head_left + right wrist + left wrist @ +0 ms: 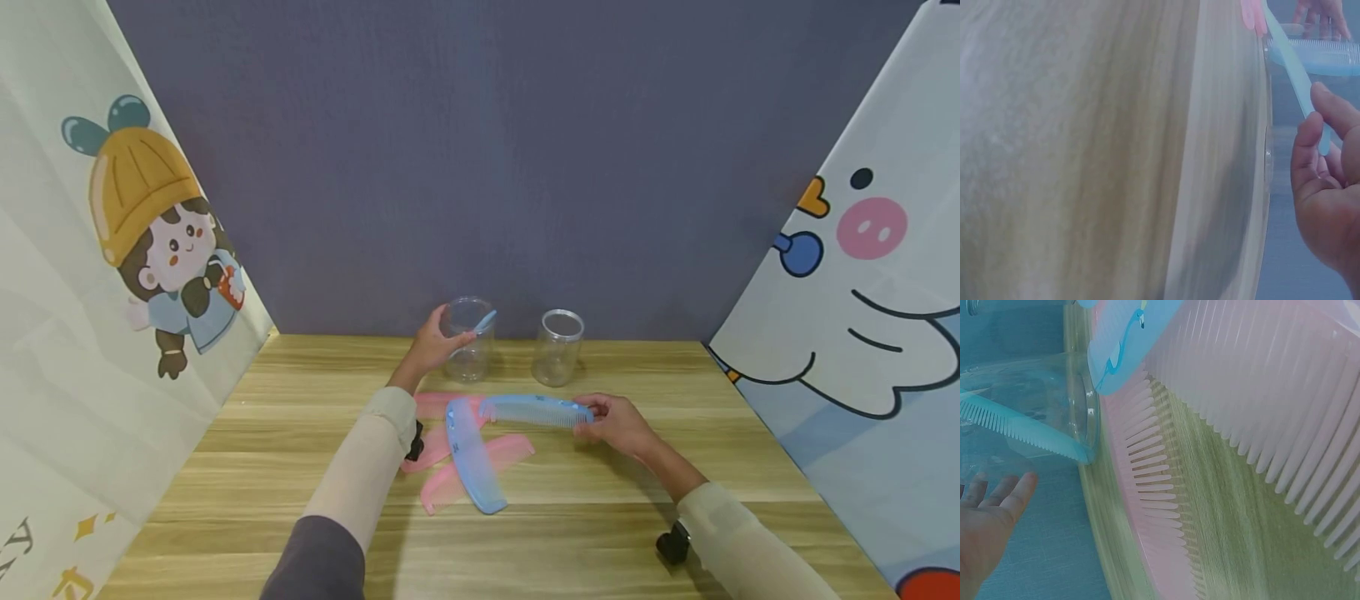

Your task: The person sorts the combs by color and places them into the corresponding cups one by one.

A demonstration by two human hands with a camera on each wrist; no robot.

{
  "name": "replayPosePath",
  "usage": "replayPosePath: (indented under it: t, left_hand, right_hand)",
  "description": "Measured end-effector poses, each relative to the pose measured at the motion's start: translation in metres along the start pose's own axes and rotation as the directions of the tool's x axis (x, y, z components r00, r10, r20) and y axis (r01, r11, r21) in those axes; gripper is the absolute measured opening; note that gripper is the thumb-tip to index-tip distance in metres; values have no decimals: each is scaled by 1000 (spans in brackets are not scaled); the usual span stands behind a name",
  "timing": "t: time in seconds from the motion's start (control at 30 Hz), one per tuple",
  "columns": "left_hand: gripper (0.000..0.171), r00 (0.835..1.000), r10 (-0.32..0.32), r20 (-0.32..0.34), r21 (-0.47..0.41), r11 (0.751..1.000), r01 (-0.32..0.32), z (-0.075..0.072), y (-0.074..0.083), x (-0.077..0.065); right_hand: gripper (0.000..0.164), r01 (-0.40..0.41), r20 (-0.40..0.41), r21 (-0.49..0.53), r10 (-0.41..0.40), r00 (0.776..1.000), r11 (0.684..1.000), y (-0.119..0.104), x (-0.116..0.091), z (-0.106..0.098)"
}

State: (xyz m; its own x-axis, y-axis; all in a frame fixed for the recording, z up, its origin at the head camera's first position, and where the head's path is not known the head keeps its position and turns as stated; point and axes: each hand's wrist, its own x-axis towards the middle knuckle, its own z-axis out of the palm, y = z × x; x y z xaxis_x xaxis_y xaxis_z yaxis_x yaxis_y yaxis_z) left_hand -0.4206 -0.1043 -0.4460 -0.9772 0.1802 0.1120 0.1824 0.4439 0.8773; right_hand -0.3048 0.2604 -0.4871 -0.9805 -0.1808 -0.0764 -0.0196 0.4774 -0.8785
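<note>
On the wood-grain table (585,517), my left hand (435,343) curls its fingers round a clear jar (470,367) containing a slanted comb (486,320); my right hand (617,423) pinches a blue comb (536,410).

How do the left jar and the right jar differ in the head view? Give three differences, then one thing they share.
Contents: the left jar holds a blue comb; the right jar has no comb in it.
Contact: the left hand touches the left jar; neither hand touches the right jar.
Rim: the left jar's looks faint, the right jar's a brighter, pale ring.
Shared: both are clear and upright.
</note>
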Motion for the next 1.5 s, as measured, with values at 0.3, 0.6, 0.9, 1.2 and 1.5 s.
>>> replayPosePath:
  t: [0.3,0.6,0.9,1.2,1.5]
  left_hand:
    - [106,1000,3,2,-3,1000,-3,0,2,-2]
    - [104,1000,6,-7,-11,1000,-7,-1,3,-2]
    - [104,1000,2,-5,-9,1000,-2,-1,4,-4]
    - [104,1000,0,-2,-6,1000,0,-2,4,-4]
    - [105,1000,-1,-5,0,1000,1,-2,1,-3]
  right_hand:
    - [52,14,-34,33,-13,999,999,-6,1,-3]
    - [55,-25,-24,99,27,999,995,-11,2,-4]
    - [53,-13,-27,121,16,999,993,-17,4,-7]
    - [52,-26,-46,116,32,998,993,-24,8,-14]
    - [54,-39,-41,123,44,998,992,-34,10,-20]
